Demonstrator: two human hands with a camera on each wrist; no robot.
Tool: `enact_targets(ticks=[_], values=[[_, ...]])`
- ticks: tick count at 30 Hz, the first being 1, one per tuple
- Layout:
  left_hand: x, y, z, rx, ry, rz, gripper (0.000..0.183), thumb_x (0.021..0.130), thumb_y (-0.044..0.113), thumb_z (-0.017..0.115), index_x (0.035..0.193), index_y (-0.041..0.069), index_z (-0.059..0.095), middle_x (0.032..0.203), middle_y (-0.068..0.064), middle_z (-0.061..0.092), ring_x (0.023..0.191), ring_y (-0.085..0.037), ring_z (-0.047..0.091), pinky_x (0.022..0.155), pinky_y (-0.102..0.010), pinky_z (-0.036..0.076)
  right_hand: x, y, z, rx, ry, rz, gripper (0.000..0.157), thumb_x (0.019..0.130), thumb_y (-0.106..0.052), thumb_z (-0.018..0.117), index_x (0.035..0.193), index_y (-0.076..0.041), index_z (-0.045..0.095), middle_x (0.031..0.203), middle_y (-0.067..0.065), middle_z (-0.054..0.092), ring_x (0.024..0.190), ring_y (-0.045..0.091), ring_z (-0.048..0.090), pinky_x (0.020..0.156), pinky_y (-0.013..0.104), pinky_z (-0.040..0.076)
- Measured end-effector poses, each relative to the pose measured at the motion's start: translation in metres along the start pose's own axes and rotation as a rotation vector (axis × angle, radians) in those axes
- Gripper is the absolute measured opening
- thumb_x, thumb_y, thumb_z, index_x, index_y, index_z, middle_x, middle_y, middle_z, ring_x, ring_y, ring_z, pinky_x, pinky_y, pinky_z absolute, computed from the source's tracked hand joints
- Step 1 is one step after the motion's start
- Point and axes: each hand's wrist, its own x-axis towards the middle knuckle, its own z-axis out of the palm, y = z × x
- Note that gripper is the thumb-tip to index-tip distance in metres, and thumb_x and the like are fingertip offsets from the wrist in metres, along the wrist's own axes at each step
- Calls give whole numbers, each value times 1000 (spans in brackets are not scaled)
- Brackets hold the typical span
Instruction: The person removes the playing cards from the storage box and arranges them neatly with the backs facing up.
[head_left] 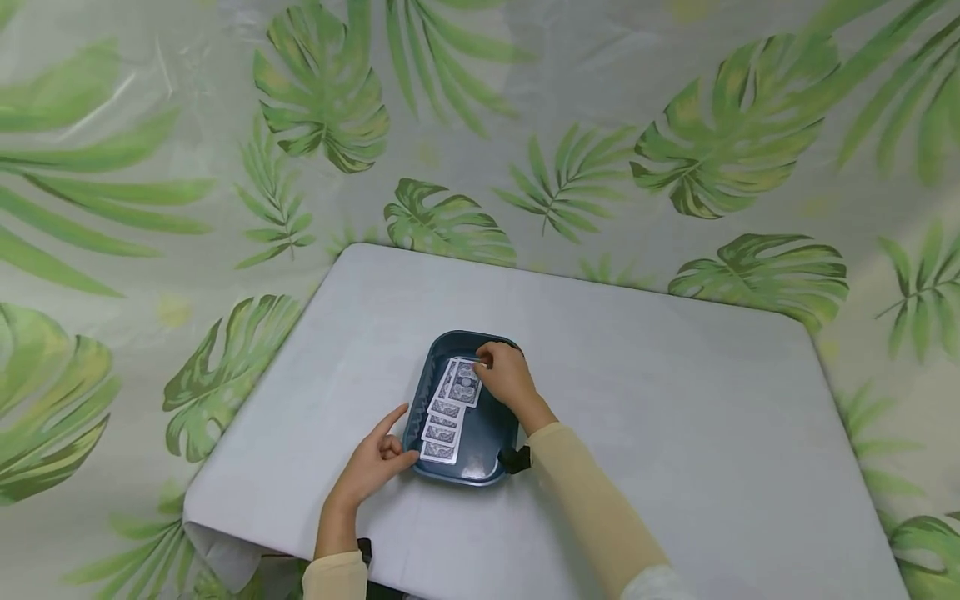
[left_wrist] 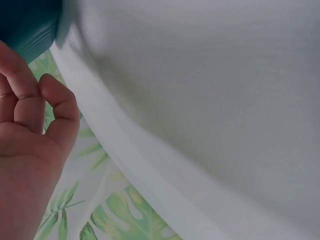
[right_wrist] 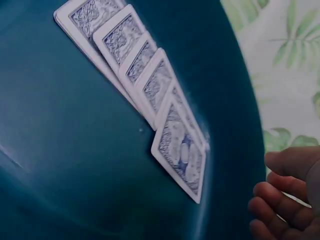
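Note:
A dark blue tray (head_left: 491,437) stands on the white-covered table, holding an overlapping row of face-down playing cards (head_left: 441,434). At the row's far end a top card (head_left: 466,383) lies slightly askew, its patterned back fully showing. My right hand (head_left: 510,379) hovers over the tray's far right part, near that card. In the right wrist view, the right hand (right_wrist: 290,195) has loosely bent fingers with nothing between them, apart from the cards. My left hand (head_left: 371,467) is by the tray's near left side, index finger extended and thumb close to the rim; whether it touches is unclear.
The white tablecloth (head_left: 675,442) surrounds the tray on all sides. Behind the table hangs a leaf-patterned sheet (head_left: 585,83). A black wrist device (head_left: 514,459) on the right arm overlaps the tray's near right corner.

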Motion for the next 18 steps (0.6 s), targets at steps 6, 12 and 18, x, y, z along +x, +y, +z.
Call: enact_targets(ticks=[6, 12, 18], values=[[0, -1, 3, 73, 62, 56, 71, 81, 5, 75, 145, 13, 47, 75, -2, 53, 64, -13, 47, 59, -26, 40, 20, 5, 12, -155, -173, 50, 51, 85, -21, 77, 127, 0, 60, 123, 16, 59, 113, 30, 55, 97, 43, 44], [-1, -5, 10, 223, 147, 99, 70, 77, 11, 74, 143, 18, 51, 88, -2, 59, 76, -16, 53, 63, -30, 44, 28, 9, 21, -318, -246, 85, 79, 69, -27, 90, 133, 1, 55, 132, 20, 49, 121, 34, 47, 100, 45, 41], [-3, -7, 10, 200, 156, 93, 70, 79, 11, 74, 143, 22, 51, 85, -1, 58, 73, -16, 52, 65, -31, 44, 29, 7, 25, -363, -259, 89, 88, 66, -29, 92, 137, 2, 49, 136, 22, 46, 123, 36, 47, 99, 47, 42]])
